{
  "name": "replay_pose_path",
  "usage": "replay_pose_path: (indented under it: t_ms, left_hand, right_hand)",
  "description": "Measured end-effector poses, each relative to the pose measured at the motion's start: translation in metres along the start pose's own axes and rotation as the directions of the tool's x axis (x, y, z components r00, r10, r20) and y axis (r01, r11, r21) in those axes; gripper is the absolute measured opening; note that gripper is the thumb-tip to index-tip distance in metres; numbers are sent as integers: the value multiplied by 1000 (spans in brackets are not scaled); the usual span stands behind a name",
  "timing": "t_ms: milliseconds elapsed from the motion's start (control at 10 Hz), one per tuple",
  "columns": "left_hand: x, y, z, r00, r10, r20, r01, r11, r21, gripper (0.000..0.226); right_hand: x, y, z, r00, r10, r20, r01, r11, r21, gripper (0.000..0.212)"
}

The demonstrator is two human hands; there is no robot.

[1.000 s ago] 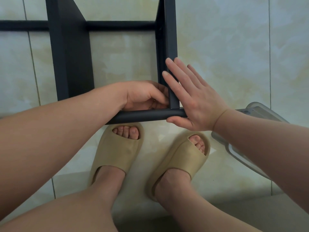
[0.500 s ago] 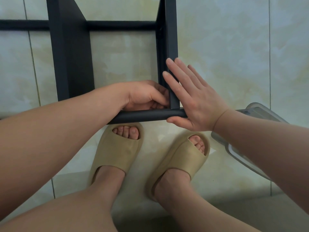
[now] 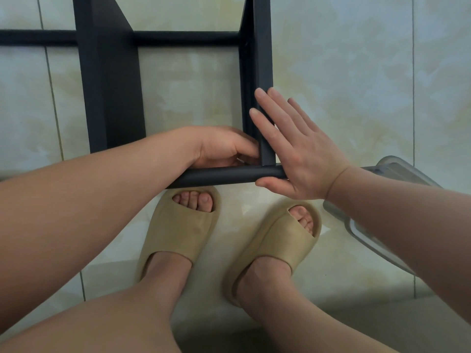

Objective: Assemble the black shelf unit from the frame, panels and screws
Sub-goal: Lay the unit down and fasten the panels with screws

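— Looking down on the black shelf frame (image 3: 219, 176), laid on the pale tiled floor (image 3: 356, 72) just ahead of two feet in tan sandals (image 3: 178, 233). Spotting the left hand (image 3: 224, 146) anywhere?

— Tucked into the inside corner, right where the upright panel (image 3: 263, 59) meets the near round tube (image 3: 198, 178). Fingers curled in toward that joint.

— Gripping something?

— Hard to tell. Just a small bright glint under the fingers, too small to name.

— And the right hand (image 3: 298, 154)?

— Flat and spread, fingers straight, pressed against the outer face of that same panel. Thumb lying along the near side of the tube. Holding nothing.

— Anything more of the frame?

— A wider black panel (image 3: 112, 98) off to the left, parallel to the first. Beyond both, a far crossbar (image 3: 186, 38) running side to side.

— Beside it?

— A clear plastic container (image 3: 393, 165) on the floor at the right, partly hidden behind the right forearm. Close to the tube's end; touching or not, impossible to say.
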State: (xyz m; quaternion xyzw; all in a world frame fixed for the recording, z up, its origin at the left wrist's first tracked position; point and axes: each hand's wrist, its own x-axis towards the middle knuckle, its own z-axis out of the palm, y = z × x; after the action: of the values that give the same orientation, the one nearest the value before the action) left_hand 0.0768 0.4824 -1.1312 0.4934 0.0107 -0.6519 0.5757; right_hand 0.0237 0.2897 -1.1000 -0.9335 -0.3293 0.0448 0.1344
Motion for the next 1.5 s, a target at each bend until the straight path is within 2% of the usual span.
replay_pose_path:
  t_ms: [100,300,600,700,900,1000,1100,1200,1500]
  left_hand:
    - [2,-1,-1,998,4,-63,-4,1000,2,22]
    - [2,-1,-2,997,6,-71,-8,1000,-22,35]
    - [0,-1,-6,999,13,-38,-15,998,-66,24]
    - [1,-1,-6,1000,8,-4,-9,995,-103,27]
    - [1,1,1,999,-4,-34,4,1000,-5,16]
    - [0,1,1,996,1,-88,0,1000,11,24]
    - [-1,2,1,995,10,-98,-9,1000,18,22]
    - [-3,2,-2,997,18,-78,-17,1000,12,11]
    - [-4,1,-5,999,37,-28,-38,998,-47,13]
  right_hand:
    - [0,0,0,1000,0,1,0,1000,0,94]
    - [0,1,0,1000,0,5,0,1000,-2,94]
    - [0,0,0,1000,-1,1,1,1000,-2,94]
    - [0,1,-1,1000,-1,4,1,1000,-4,94]
    - [0,0,0,1000,1,4,-1,1000,0,94]
    - [0,0,0,1000,2,6,-2,1000,0,94]
    - [0,0,0,1000,4,8,-4,1000,0,94]
    - [0,0,0,1000,4,7,-4,1000,-1,94]
    - [0,0,0,1000,4,6,-4,1000,-7,94]
